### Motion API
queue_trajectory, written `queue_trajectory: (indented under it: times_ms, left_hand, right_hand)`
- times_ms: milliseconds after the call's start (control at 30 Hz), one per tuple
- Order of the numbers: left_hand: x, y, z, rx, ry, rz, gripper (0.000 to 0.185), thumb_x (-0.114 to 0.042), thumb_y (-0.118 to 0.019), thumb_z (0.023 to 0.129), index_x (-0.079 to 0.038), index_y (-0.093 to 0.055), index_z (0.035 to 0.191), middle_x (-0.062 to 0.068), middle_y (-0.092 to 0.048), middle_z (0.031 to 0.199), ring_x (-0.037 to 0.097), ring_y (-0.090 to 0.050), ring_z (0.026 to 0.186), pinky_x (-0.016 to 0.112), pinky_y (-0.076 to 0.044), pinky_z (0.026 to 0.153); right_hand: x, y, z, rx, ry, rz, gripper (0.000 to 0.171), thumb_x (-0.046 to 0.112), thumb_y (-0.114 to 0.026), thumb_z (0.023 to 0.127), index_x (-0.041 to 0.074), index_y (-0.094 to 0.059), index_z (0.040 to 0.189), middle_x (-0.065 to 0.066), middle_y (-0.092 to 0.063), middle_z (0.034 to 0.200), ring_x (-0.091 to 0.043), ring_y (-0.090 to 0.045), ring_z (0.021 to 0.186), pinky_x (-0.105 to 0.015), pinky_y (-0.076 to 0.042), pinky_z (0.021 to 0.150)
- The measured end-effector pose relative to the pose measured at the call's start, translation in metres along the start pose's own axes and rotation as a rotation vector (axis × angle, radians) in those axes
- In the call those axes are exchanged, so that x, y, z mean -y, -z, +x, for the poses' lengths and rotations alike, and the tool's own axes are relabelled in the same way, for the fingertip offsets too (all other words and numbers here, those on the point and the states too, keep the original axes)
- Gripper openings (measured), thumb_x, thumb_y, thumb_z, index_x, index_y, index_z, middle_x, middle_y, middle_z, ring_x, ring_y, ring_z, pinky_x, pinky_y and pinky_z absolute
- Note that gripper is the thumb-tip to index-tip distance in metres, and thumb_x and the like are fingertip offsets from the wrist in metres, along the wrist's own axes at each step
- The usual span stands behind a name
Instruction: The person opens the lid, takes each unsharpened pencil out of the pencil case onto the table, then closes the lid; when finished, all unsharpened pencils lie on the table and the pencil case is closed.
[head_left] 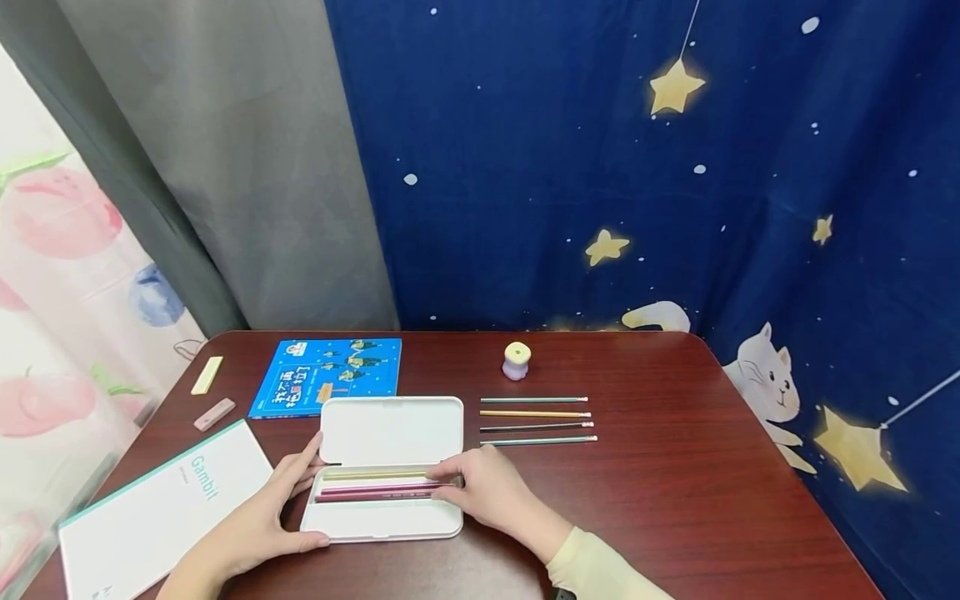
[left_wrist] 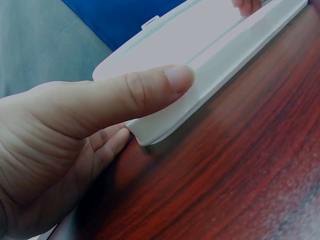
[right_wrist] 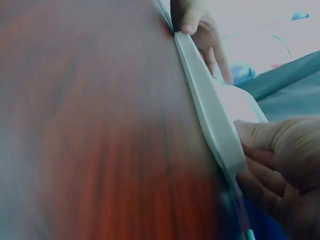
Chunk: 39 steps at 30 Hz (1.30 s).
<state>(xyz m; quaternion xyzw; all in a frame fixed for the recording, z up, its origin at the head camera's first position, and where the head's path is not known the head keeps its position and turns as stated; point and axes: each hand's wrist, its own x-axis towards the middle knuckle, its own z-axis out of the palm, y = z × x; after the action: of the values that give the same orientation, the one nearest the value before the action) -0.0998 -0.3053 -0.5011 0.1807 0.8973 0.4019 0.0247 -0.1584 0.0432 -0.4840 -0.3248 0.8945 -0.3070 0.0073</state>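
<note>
The person's right hand (head_left: 491, 492) reaches into the right end of an open white rectangular pencil case (head_left: 390, 521), thumb and forefinger bent at the ends of the pencils inside; whether they grip any cannot be told. The left hand (head_left: 262, 512) is spread wide at the case's left end, thumb extended to the near corner and fingers toward the hinge side.

Inside the case, a slim gold pencil (head_left: 375, 476) lies behind dark pinkish-red pencils (head_left: 367, 497), all lengthwise. The white lid (head_left: 392, 429) is raised at the back.

Right of the case, four eraser-tipped pencils (head_left: 532, 413), two green, one yellow-orange and one black, lie in a row on the dark reddish-brown wooden counter (head_left: 637, 483). Beyond them stands a small rounded yellow-and-lilac object (head_left: 516, 365). A blue illustrated book (head_left: 300, 379) lies behind the case; to the left are a white teal-edged notebook (head_left: 165, 517), a pink oblong block (head_left: 214, 414) and a pale yellow one (head_left: 206, 375). A dark blue star-patterned curtain (head_left: 525, 167) hangs behind.
</note>
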Motion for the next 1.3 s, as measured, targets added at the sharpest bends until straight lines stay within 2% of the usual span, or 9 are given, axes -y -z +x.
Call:
queue_trajectory:
  times_ms: [67,167,300,533,733,900,1100,1300]
  left_hand:
    - [0.000,0.000,0.000,-0.002,0.000,0.000,0.123,-0.042,-0.092,0.079,-0.023,-0.012,0.170,0.007,-0.045,0.142,-0.005,-0.050,0.128,0.005,-0.036,0.103]
    - [0.001,0.001,0.000,-0.002,0.002,-0.005,0.123,-0.042,-0.092,0.079,-0.023,-0.012,0.170,0.008,-0.045,0.142,-0.006,-0.049,0.128,0.005,-0.036,0.103]
    - [0.000,0.001,0.000,-0.002,0.007,-0.003,0.123,-0.043,-0.091,0.079,-0.023,-0.011,0.170,0.008,-0.045,0.143,-0.006,-0.049,0.128,0.005,-0.035,0.103]
    - [0.000,0.000,0.000,-0.007,0.008,0.002,0.124,-0.044,-0.092,0.078,-0.022,-0.011,0.170,0.008,-0.045,0.143,-0.005,-0.049,0.128,0.005,-0.035,0.104]
    - [0.001,0.000,-0.001,-0.007,0.001,-0.011,0.123,-0.043,-0.092,0.079,-0.022,-0.012,0.170,0.008,-0.045,0.143,-0.006,-0.049,0.128,0.005,-0.035,0.104]
    - [0.001,0.000,-0.002,-0.006,0.005,-0.011,0.123,-0.042,-0.092,0.079,-0.022,-0.011,0.170,0.007,-0.044,0.142,-0.007,-0.048,0.128,0.004,-0.035,0.104]
    - [0.000,0.000,-0.001,-0.002,0.012,-0.005,0.123,-0.043,-0.092,0.078,-0.022,-0.011,0.170,0.008,-0.044,0.143,-0.006,-0.048,0.127,0.006,-0.036,0.104]
    - [0.000,0.000,0.001,-0.004,0.009,0.011,0.123,-0.044,-0.091,0.078,-0.023,-0.012,0.170,0.006,-0.045,0.143,-0.003,-0.050,0.127,0.006,-0.036,0.105]
  right_hand:
    - [0.002,-0.004,0.002,-0.007,0.007,-0.050,0.019,0.028,-0.083,0.091,0.028,-0.084,0.110,0.014,-0.077,0.081,0.009,-0.055,0.065,-0.014,-0.045,0.058]
    - [0.004,-0.008,0.004,-0.025,0.015,-0.119,0.019,0.028,-0.084,0.090,0.030,-0.084,0.109,0.015,-0.079,0.095,0.006,-0.068,0.086,-0.015,-0.053,0.070]
    - [0.005,-0.012,0.007,-0.038,0.022,-0.154,0.018,0.027,-0.085,0.089,0.032,-0.084,0.106,0.017,-0.078,0.097,0.004,-0.070,0.091,-0.017,-0.056,0.075]
    - [0.004,-0.013,0.009,-0.011,0.067,-0.125,0.016,0.019,-0.083,0.091,0.029,-0.084,0.104,0.017,-0.077,0.099,0.005,-0.069,0.096,-0.014,-0.054,0.083]
    - [0.004,-0.011,0.012,0.020,0.144,-0.134,0.019,0.013,-0.082,0.091,0.026,-0.084,0.104,0.017,-0.077,0.098,0.005,-0.068,0.094,-0.013,-0.053,0.082]
    - [0.005,-0.010,0.013,0.042,0.153,-0.133,0.020,0.012,-0.082,0.091,0.025,-0.084,0.105,0.015,-0.077,0.097,0.003,-0.068,0.095,-0.014,-0.054,0.082]
    - [0.005,-0.009,0.012,-0.020,0.182,-0.115,0.016,0.016,-0.081,0.093,0.026,-0.085,0.104,0.015,-0.078,0.098,0.001,-0.069,0.095,-0.017,-0.054,0.085]
    - [0.004,0.005,0.011,-0.066,0.160,-0.003,0.015,0.016,-0.078,0.096,0.025,-0.085,0.106,0.015,-0.078,0.102,-0.001,-0.068,0.098,-0.020,-0.054,0.087]
